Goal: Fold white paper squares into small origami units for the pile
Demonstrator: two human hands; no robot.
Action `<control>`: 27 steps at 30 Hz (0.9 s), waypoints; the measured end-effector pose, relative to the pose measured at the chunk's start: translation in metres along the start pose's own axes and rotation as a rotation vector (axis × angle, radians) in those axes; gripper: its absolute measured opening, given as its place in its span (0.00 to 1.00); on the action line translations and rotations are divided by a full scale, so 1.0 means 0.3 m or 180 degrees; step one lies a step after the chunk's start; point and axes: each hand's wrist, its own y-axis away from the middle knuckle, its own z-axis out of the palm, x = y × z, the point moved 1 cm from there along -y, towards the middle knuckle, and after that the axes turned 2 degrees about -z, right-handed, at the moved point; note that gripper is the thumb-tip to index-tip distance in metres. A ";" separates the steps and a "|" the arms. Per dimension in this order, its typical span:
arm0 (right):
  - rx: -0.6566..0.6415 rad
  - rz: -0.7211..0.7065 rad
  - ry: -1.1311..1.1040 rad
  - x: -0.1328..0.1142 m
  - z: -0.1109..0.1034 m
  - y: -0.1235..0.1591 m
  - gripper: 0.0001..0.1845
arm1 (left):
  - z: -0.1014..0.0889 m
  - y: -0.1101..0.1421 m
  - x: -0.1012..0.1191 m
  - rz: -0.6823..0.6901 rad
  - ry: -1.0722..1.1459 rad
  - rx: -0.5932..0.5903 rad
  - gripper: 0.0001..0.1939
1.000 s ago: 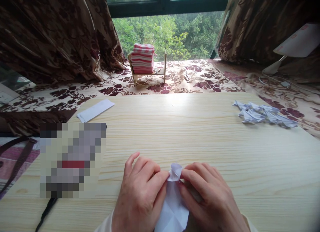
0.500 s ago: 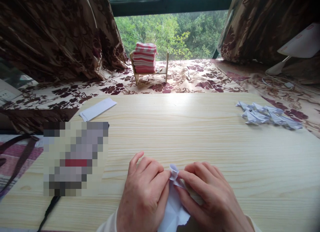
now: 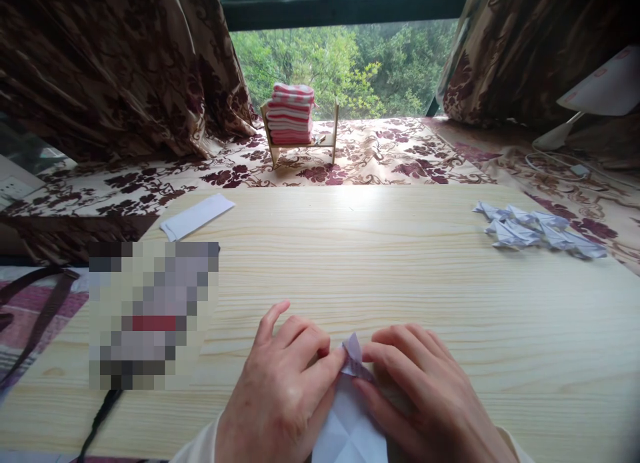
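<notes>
A creased sheet of white paper [image 3: 353, 423] lies on the wooden table at the near edge, its far tip folded over into a small pointed flap. My left hand [image 3: 287, 383] presses on the paper's left side, index finger and thumb closed at the flap while the little finger sticks out. From the other side, my right hand [image 3: 420, 376] pinches the flap's right edge between thumb and index finger. Part of the sheet is hidden under both hands.
Several folded paper pieces [image 3: 540, 230] lie at the table's [image 3: 380, 263] far right. Folded white paper strips [image 3: 197, 216] rest at the far left, above a pixelated item [image 3: 155, 316] with a dark cord. Striped cloths [image 3: 291, 114] sit on a small stand behind; a lamp [image 3: 595, 90] stands right.
The rounded curl at the paper's tip now shows as a sharper, pointed flap. More of the creased sheet is visible between my hands, and the left hand has shifted slightly left.
</notes>
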 end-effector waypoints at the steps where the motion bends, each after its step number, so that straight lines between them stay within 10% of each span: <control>1: 0.0016 -0.0020 -0.0044 0.001 0.000 0.000 0.03 | -0.003 -0.003 0.004 -0.0030 -0.0007 -0.0016 0.12; 27: -0.0273 0.0074 -0.0342 -0.009 0.007 -0.014 0.08 | 0.014 -0.017 0.035 -0.0806 -0.0168 0.0583 0.14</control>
